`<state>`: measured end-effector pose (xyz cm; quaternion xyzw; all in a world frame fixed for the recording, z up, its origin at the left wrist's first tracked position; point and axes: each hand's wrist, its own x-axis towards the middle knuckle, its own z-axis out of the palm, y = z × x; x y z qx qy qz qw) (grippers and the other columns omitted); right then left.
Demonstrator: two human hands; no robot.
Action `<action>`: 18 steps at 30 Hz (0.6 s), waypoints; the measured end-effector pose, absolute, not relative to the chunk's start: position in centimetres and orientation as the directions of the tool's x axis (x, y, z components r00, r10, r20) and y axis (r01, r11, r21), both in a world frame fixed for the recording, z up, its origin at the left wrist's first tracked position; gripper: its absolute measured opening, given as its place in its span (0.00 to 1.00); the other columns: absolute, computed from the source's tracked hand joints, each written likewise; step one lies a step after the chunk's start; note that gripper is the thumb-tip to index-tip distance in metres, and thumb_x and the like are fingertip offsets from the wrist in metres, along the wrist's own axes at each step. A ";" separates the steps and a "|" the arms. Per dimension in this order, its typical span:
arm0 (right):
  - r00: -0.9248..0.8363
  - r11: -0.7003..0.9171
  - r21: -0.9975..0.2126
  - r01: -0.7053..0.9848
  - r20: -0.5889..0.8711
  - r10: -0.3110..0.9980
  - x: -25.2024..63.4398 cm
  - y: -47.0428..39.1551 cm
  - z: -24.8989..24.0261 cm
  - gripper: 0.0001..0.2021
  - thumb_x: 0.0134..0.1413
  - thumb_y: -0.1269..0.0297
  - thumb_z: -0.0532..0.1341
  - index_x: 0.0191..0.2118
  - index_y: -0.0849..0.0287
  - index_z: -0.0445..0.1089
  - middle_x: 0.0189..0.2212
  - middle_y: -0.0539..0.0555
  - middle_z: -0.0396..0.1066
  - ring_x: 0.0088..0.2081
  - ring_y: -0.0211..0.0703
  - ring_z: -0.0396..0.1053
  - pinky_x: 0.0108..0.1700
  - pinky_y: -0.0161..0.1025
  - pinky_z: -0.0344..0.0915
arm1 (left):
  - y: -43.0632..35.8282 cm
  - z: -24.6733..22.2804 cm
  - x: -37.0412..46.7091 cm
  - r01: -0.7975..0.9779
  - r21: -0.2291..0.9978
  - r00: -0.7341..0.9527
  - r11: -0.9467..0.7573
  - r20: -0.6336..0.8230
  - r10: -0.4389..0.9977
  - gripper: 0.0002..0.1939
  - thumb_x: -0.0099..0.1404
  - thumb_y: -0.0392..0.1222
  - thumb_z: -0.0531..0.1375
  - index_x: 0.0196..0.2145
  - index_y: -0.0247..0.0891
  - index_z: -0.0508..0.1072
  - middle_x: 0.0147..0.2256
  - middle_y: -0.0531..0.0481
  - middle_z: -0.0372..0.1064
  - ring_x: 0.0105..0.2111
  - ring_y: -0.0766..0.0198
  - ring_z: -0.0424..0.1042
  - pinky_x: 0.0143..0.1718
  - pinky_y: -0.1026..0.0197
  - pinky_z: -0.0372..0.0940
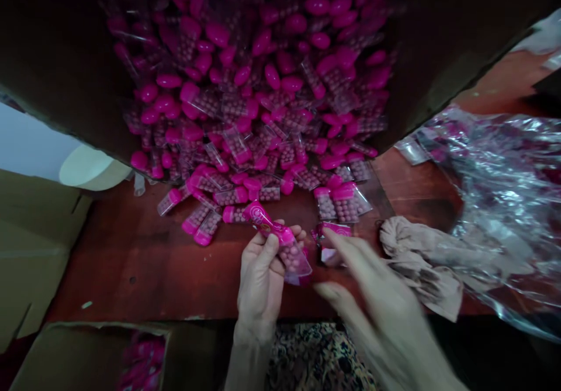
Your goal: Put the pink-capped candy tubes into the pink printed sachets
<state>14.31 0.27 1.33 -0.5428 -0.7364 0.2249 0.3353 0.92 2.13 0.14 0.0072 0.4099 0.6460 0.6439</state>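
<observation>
Near the middle of the table, my left hand [263, 274] pinches a pink-topped clear packet [290, 255] of small round pink balls, with its thumb across it. To the right, my right hand [372, 280] is blurred by motion, its fingers apart and nothing seen between them. Its upper fingers are over a small stack of pink printed wrappers [335, 228] on the table. Behind both hands lies a large heap of clear containers with pink caps [236, 145], holding similar balls, spilling out of a big dark box [421, 40].
A red-brown table [144, 268] carries a beige cloth [421, 256] and crumpled clear plastic [508, 204] at right. A pale bowl [94, 169] is at left. An open cardboard box [79, 356] with pink packets stands at lower left, below the table edge.
</observation>
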 end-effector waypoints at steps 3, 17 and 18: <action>-0.192 0.266 -0.744 0.612 0.186 0.964 12.1 1.6 0.6 0.19 0.61 0.56 0.49 0.52 0.59 0.64 0.42 0.60 0.73 0.41 0.49 0.72 0.38 0.41 0.72 | 2.1 0.7 1.2 -0.807 0.569 -0.186 0.160 -0.500 0.846 0.07 0.57 0.37 0.63 0.36 0.36 0.74 0.34 0.43 0.77 0.40 0.58 0.74 0.44 0.55 0.65; -0.254 0.134 -0.895 0.424 0.025 0.967 10.4 1.0 -0.2 0.14 0.62 0.59 0.48 0.44 0.59 0.65 0.28 0.56 0.74 0.28 0.44 0.73 0.30 0.36 0.69 | 2.6 1.4 0.3 -0.709 0.669 -0.108 0.224 -0.416 0.903 0.07 0.54 0.41 0.64 0.30 0.34 0.76 0.35 0.42 0.76 0.36 0.57 0.74 0.42 0.57 0.64; -0.256 0.122 -0.892 0.436 0.007 0.967 10.4 0.9 -0.4 0.16 0.62 0.57 0.48 0.47 0.59 0.64 0.30 0.57 0.74 0.31 0.45 0.73 0.32 0.36 0.70 | 2.6 1.5 0.2 -0.712 0.664 -0.085 0.228 -0.404 0.911 0.08 0.53 0.41 0.64 0.30 0.34 0.76 0.35 0.42 0.76 0.37 0.56 0.74 0.42 0.56 0.64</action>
